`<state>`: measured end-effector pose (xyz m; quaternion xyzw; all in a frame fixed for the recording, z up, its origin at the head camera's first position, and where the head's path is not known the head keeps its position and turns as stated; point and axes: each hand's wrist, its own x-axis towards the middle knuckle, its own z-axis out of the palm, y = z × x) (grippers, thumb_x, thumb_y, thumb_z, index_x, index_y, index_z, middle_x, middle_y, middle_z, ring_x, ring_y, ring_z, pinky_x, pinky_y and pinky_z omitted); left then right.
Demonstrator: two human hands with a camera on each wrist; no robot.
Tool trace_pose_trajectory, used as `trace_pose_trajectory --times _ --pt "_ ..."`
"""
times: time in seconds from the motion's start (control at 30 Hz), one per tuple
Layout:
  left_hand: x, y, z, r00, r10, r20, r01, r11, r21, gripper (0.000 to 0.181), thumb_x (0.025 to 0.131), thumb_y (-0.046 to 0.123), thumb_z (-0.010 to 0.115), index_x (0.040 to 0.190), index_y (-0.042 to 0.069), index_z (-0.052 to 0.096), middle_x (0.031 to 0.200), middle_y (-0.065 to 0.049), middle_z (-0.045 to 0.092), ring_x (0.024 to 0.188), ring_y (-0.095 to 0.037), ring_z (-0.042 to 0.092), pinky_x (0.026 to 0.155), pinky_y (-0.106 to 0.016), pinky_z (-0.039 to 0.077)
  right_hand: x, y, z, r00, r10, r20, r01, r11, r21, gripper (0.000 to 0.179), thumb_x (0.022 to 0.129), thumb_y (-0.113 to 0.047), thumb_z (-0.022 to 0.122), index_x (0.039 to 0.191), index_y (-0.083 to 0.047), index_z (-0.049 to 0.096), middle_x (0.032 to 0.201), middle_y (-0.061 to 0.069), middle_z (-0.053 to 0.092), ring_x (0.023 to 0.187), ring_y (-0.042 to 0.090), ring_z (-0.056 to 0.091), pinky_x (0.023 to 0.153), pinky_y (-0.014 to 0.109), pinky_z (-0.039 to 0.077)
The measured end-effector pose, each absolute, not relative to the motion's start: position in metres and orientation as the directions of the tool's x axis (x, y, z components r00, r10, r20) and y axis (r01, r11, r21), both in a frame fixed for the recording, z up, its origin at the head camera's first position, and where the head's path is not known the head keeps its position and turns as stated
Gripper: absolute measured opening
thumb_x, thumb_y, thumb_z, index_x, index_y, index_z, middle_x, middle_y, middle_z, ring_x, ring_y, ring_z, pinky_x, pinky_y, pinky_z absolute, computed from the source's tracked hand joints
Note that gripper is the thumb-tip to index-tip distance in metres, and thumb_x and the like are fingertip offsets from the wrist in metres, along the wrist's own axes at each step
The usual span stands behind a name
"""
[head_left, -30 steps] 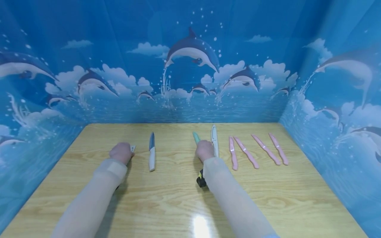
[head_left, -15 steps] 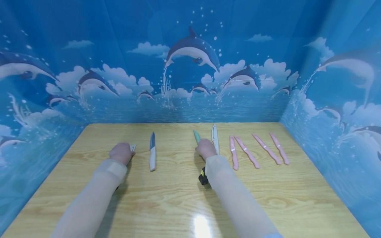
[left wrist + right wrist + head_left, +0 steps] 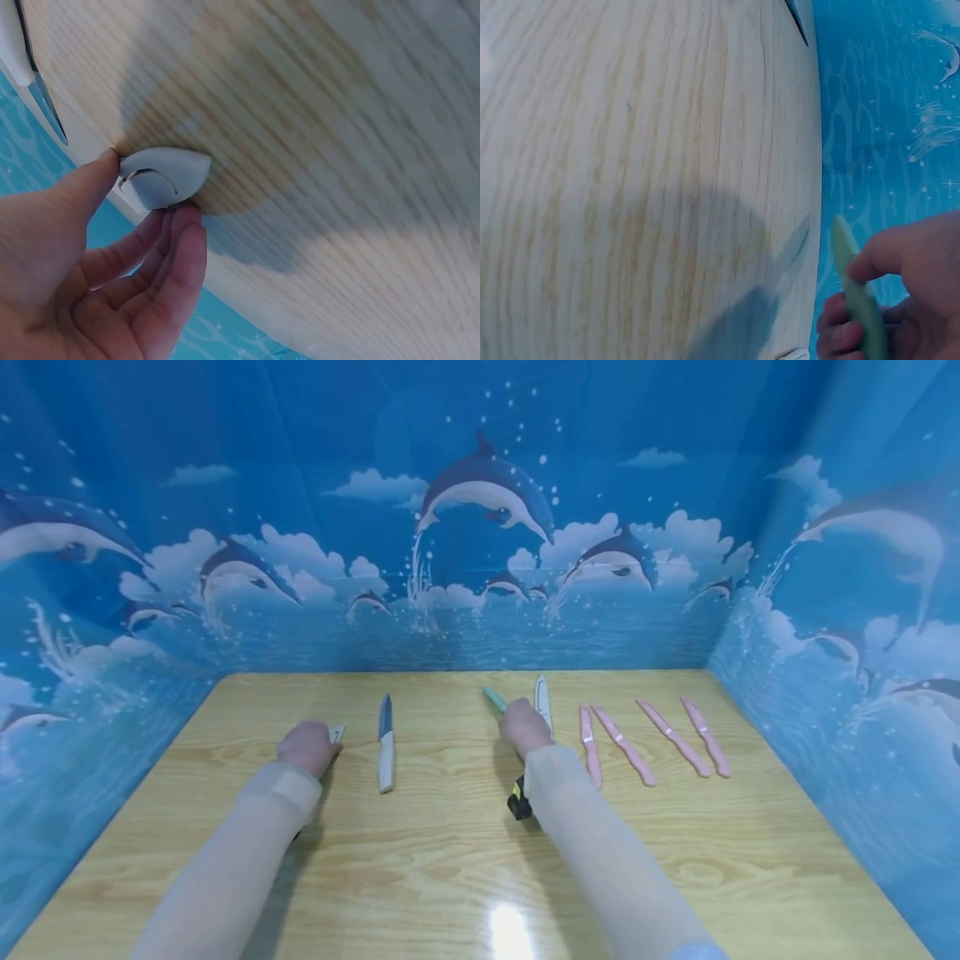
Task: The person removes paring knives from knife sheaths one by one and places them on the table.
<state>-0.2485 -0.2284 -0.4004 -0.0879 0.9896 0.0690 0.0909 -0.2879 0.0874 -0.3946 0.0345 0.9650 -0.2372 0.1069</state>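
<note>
My left hand (image 3: 306, 746) is at the left of the table. Thumb and fingertips pinch a small white plastic piece (image 3: 166, 176) with a curved slot; the palm hides most of it in the head view. Right of centre, my right hand (image 3: 524, 725) grips a slim green knife (image 3: 862, 304), thumb on one side and fingers curled on the other. Its green end (image 3: 493, 698) points away and to the left. Just beyond that hand lies a white knife (image 3: 543, 695), its near part covered by the hand and sleeve.
Between the hands lies a knife with a dark blue blade and white handle (image 3: 386, 752). Several pink knives (image 3: 622, 746) lie spread out at the right. A blue dolphin-print curtain (image 3: 465, 627) surrounds the wooden table (image 3: 420, 868) at back and sides.
My right hand has shifted slightly right and away from me, and the green knife in it has tilted further left. The left hand has stayed nearly still.
</note>
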Motion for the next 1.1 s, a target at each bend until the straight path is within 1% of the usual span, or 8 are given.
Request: trace_pose_trajectory --times 0.13,0.27,0.57,0.7,0.83,0.93,1.0,1.1 --pt "-0.249 -0.228 -0.401 -0.967 -0.174 -0.184 -0.198 0.973 0.119 0.036 0.094 0.028 0.063 0.084 -0.007 0.062 0.072 -0.016 0.061 0.062 -0.022 0.054 0.055 -0.035 0.05 -0.289 0.09 -0.394 -0.98 0.02 -0.199 0.115 0.87 -0.48 0.034 0.1 -0.015 0.045 0.126 0.007 0.045 0.105 0.016 0.06 0.079 0.025 0.058 0.066 0.035 0.051" --pt "-0.249 -0.228 -0.399 -0.966 -0.175 -0.188 -0.199 0.973 0.116 0.036 0.094 0.027 0.062 0.084 -0.007 0.062 0.072 -0.016 0.061 0.062 -0.022 0.054 0.056 -0.036 0.05 -0.289 0.093 -0.394 -0.981 0.013 -0.192 0.108 0.863 -0.493 0.035 0.1 -0.015 0.043 0.126 0.008 0.044 0.1 0.016 0.061 0.077 0.025 0.057 0.064 0.034 0.05" --pt "-0.245 -0.226 -0.397 -0.961 -0.175 -0.214 -0.203 0.972 0.115 0.04 0.096 0.031 0.059 0.08 -0.006 0.062 0.069 -0.013 0.06 0.059 -0.019 0.051 0.052 -0.03 0.046 -0.288 0.099 -0.387 -0.982 -0.001 -0.191 0.088 0.884 -0.458 0.026 0.102 -0.024 0.046 0.11 -0.001 0.057 0.093 0.011 0.062 0.078 0.023 0.058 0.07 0.039 0.051" --pt "-0.244 -0.227 -0.399 -0.964 -0.17 -0.203 -0.198 0.972 0.125 0.043 0.097 0.034 0.055 0.079 -0.005 0.062 0.071 -0.016 0.062 0.06 -0.021 0.053 0.051 -0.031 0.046 -0.287 0.103 -0.386 -0.982 -0.039 -0.183 0.05 0.888 -0.457 0.03 0.103 -0.026 0.045 0.102 -0.002 0.062 0.083 0.009 0.061 0.07 0.022 0.056 0.065 0.036 0.05" --pt "-0.243 -0.227 -0.4 -0.965 -0.187 -0.184 -0.214 0.967 0.141 0.051 0.099 0.039 0.05 0.097 -0.011 0.06 0.083 -0.025 0.064 0.067 -0.027 0.062 0.055 -0.037 0.051 -0.283 0.108 -0.387 -0.985 -0.056 -0.161 0.025 0.886 -0.462 0.032 0.103 -0.027 0.046 0.093 -0.002 0.063 0.071 0.006 0.053 0.06 0.019 0.049 0.055 0.031 0.043" --pt "-0.243 -0.226 -0.401 -0.965 -0.206 -0.163 -0.231 0.96 0.159 0.064 0.101 0.044 0.045 0.124 -0.015 0.047 0.109 -0.036 0.058 0.088 -0.041 0.064 0.068 -0.047 0.055 -0.279 0.112 -0.389 -0.986 -0.052 -0.155 0.028 0.88 -0.475 0.032 0.102 -0.028 0.047 0.095 -0.002 0.064 0.069 0.005 0.052 0.059 0.018 0.047 0.053 0.031 0.041" --pt "-0.242 -0.225 -0.402 -0.967 -0.21 -0.144 -0.235 0.954 0.188 0.072 0.101 0.047 0.042 0.139 -0.014 0.034 0.128 -0.04 0.045 0.109 -0.05 0.054 0.082 -0.056 0.052 -0.277 0.114 -0.39 -0.986 -0.049 -0.162 0.036 0.872 -0.487 0.032 0.102 -0.03 0.048 0.102 -0.002 0.064 0.073 0.005 0.055 0.062 0.019 0.049 0.056 0.031 0.043" --pt "-0.241 -0.224 -0.402 -0.973 -0.202 -0.115 -0.225 0.941 0.253 0.078 0.101 0.049 0.04 0.147 -0.011 0.019 0.144 -0.04 0.026 0.129 -0.056 0.032 0.098 -0.065 0.039 -0.274 0.115 -0.392 -0.984 -0.05 -0.17 0.043 0.865 -0.501 0.035 0.101 -0.032 0.049 0.111 -0.002 0.063 0.082 0.006 0.061 0.068 0.019 0.053 0.062 0.033 0.046"
